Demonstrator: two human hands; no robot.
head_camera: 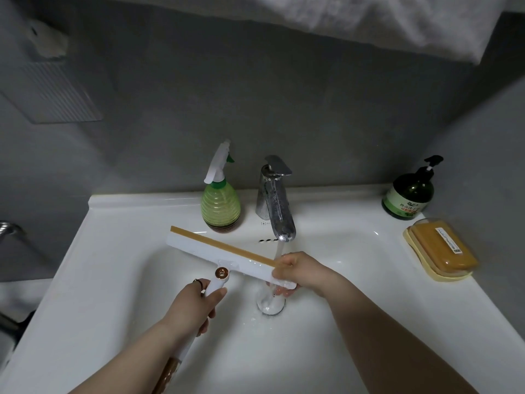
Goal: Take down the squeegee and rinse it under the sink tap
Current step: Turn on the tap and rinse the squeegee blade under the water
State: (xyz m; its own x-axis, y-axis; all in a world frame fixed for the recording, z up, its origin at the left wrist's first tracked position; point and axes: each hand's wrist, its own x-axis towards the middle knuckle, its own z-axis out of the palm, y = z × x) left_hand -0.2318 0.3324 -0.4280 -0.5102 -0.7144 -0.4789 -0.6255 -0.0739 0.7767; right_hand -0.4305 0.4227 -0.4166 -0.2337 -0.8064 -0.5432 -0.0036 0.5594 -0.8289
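Presently the squeegee [221, 255] sits mid-frame over the sink [113, 268], beneath the running tap [277, 211]; left hand [196, 305] wrapped round its handle, right hand [298, 273] pinching the blade end.

Look along the back ledge: you have a green spray bottle [220, 204] with a white trigger head standing upright at the left. At the far right corner stands a dark green pump bottle [409, 194] with a black pump. Just in front of it you see a yellow soap dish [439, 253] holding an orange bar. A white towel [397, 21] hangs overhead.
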